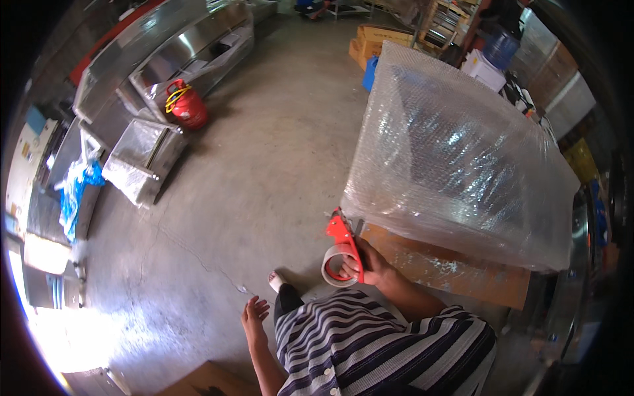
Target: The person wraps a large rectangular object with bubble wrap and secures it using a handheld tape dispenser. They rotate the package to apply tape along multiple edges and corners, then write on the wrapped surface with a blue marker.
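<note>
My right hand (372,263) is closed round the handle of a red tape dispenser (341,229), which carries a wide roll of clear tape (326,269). The dispenser's head is at the near left corner of a large boxy thing wrapped in bubble wrap (456,158); whether they touch I cannot tell. Beneath the wrapped thing lies a brown board (456,267) with a scuffed, flecked surface. Away from all this, my left hand (254,317) hangs over the floor at my left side, empty, its fingers apart and slightly curled.
A red gas cylinder (189,105) with a yellow hose stands at the far left, beside plastic-wrapped metal units (142,162). Cardboard boxes (380,41) and a blue container (370,74) sit behind the bubble-wrapped thing. A water dispenser (484,69) is at the far right.
</note>
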`<state>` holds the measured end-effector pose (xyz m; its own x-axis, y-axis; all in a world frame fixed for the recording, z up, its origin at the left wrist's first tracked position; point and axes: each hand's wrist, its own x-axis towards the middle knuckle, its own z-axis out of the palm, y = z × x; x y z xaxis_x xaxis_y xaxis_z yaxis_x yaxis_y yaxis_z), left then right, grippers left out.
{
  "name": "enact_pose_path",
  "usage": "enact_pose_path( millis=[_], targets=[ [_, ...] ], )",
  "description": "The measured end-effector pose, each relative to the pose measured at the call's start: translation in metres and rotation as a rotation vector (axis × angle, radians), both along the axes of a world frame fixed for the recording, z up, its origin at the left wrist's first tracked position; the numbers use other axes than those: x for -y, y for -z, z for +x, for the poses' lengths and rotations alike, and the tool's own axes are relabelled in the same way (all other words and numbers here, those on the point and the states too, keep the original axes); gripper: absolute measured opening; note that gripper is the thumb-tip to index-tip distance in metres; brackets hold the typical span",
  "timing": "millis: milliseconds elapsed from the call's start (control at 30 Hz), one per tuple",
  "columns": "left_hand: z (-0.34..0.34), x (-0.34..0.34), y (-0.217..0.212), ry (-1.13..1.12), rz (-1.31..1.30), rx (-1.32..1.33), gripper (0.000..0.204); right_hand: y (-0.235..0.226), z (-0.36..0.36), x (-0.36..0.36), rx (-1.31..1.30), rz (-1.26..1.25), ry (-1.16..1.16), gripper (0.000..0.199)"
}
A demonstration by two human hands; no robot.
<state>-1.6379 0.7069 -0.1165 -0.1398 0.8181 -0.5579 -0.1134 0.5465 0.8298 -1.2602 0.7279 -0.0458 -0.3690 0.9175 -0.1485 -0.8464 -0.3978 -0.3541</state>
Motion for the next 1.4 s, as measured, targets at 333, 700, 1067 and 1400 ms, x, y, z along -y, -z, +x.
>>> enact_pose_path(
  millis=[333,700,1067,1400],
  targets=[
    [0.02,-0.4,-0.069,0.636,0.309,-0.203,0.051,0.006,-0.067,-0.138,0.006,-0.041,0.375,0.045],
    [0.199,-0.628,-0.04,1.129,-0.005,0.287,0.074,0.017,-0.007,-0.382,0.292,-0.131,0.703,0.041],
    [0.459,-0.821,-0.109,1.806,-0.134,0.613,0.059,-0.074,0.085,-0.529,1.496,-0.658,0.758,0.064],
    [0.613,-0.896,-0.112,2.359,-0.583,0.561,0.032,-0.085,0.089,-0.659,1.426,-1.251,1.082,0.077]
  ],
)
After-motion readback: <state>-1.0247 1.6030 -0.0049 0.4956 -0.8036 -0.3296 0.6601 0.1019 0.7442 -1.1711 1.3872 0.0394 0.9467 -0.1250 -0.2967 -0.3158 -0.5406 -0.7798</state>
